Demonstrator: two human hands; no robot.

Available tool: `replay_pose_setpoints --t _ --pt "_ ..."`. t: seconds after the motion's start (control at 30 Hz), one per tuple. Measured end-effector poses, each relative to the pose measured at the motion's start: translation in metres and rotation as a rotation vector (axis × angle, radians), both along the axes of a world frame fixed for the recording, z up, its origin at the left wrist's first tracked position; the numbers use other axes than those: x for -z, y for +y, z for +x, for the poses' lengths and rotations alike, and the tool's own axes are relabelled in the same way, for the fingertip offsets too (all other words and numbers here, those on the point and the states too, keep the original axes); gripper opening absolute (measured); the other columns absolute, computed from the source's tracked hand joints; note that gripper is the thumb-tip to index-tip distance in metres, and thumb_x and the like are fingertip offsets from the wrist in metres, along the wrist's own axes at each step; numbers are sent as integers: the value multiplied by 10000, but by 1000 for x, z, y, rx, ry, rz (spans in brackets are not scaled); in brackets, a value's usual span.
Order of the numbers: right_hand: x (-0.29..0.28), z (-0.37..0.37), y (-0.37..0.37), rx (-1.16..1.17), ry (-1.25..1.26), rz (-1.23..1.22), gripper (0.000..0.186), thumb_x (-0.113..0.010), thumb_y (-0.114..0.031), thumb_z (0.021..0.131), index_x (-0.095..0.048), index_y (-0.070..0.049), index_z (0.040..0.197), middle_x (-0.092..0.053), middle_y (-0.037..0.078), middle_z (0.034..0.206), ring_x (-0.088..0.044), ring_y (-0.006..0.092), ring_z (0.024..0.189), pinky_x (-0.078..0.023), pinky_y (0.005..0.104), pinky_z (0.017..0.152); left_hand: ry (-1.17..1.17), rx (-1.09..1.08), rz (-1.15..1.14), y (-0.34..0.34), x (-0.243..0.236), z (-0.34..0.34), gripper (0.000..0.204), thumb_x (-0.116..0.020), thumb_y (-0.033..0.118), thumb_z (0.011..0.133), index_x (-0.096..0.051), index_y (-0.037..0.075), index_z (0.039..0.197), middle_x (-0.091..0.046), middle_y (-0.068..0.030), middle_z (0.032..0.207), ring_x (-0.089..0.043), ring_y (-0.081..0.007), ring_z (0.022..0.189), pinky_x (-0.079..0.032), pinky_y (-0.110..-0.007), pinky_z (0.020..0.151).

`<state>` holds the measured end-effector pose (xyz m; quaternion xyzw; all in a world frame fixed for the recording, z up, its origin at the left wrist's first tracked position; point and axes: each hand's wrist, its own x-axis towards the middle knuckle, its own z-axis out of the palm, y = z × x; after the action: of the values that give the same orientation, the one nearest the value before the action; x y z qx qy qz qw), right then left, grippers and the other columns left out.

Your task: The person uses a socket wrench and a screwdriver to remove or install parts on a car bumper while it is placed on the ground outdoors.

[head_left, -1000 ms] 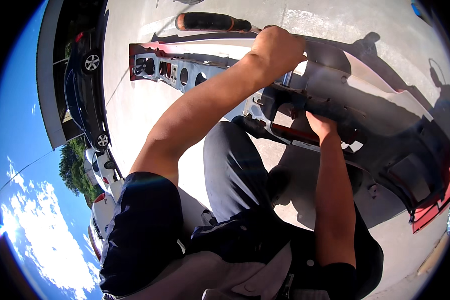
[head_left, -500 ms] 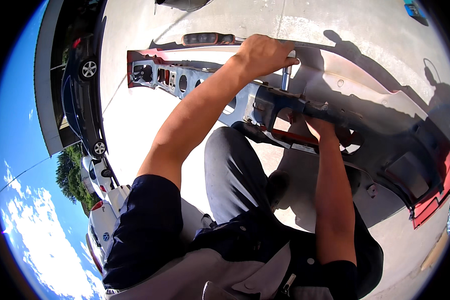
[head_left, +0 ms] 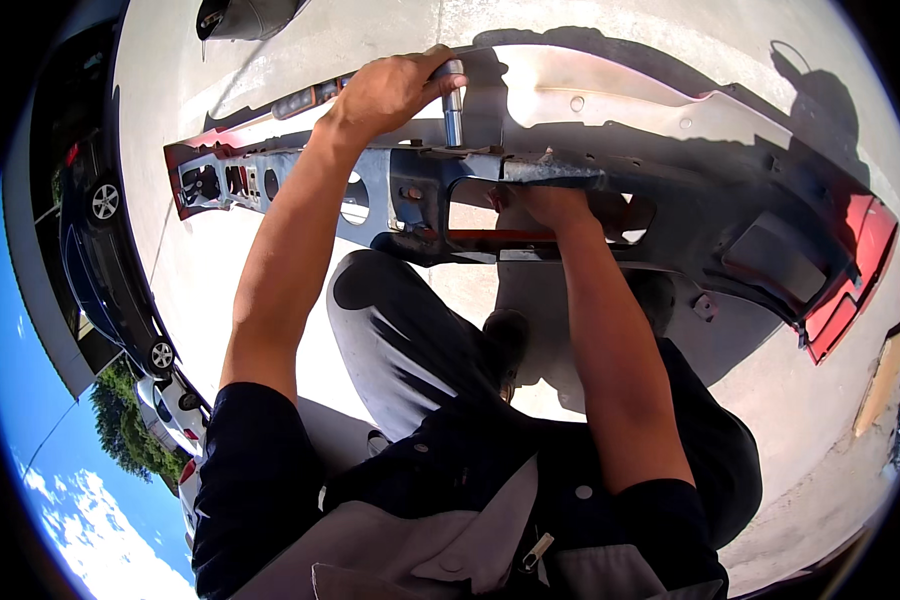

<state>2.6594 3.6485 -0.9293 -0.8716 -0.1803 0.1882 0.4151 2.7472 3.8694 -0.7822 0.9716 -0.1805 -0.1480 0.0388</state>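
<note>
A long car bumper with a pale inner face (head_left: 610,95) and red ends lies across in front of my knees. Along it runs a dark metal and plastic support (head_left: 370,195) with several round and rectangular openings. My left hand (head_left: 390,95) is wrapped round the head of a socket wrench. Its chrome socket (head_left: 454,122) stands upright on the support's upper edge, and the black-and-orange handle (head_left: 308,99) sticks out to the left. My right hand (head_left: 555,205) reaches in at a large rectangular opening below the socket; its fingers are hidden in shadow behind the support.
My bent knee (head_left: 370,290) is close to the support's near edge. A dark bag-like object (head_left: 245,18) lies on the concrete beyond the bumper. Parked cars (head_left: 95,250) stand along the left, and a wooden piece (head_left: 882,385) lies at the far right.
The view has shifted, so bumper and hands appear farther left and higher. My left hand stays on the socket wrench at the support, and my right hand stays at the opening.
</note>
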Motion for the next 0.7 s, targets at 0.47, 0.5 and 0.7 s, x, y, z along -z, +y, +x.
replay_pose_setpoints --t 0.47,0.5,0.7 --pt "-29 6 0 5 104 -41 345 -612 -349 793 -656 -77 1000 -651 165 1063 -605 341 1060 -466 458 933 165 -244 -480 10 7 -13 567 -476 529 964 -524 85 1313 -668 -208 1012 -658 -302 986 -492 -370 881" --pt "-34 7 -4 11 114 -35 336 -613 -353 794 -655 -76 979 -656 159 1039 -611 336 1043 -470 455 925 170 -241 -411 8 6 -10 545 -497 514 959 -537 81 1288 -678 -200 971 -669 -305 955 -504 -379 855" --pt "-27 7 -3 183 17 8 412 -602 -481 835 -647 -119 1025 -642 125 1101 -592 311 1098 -463 440 948 -36 134 545 -61 -31 12 345 -585 419 914 -629 121 1081 -675 -107 724 -687 -291 704 -536 -386 626"
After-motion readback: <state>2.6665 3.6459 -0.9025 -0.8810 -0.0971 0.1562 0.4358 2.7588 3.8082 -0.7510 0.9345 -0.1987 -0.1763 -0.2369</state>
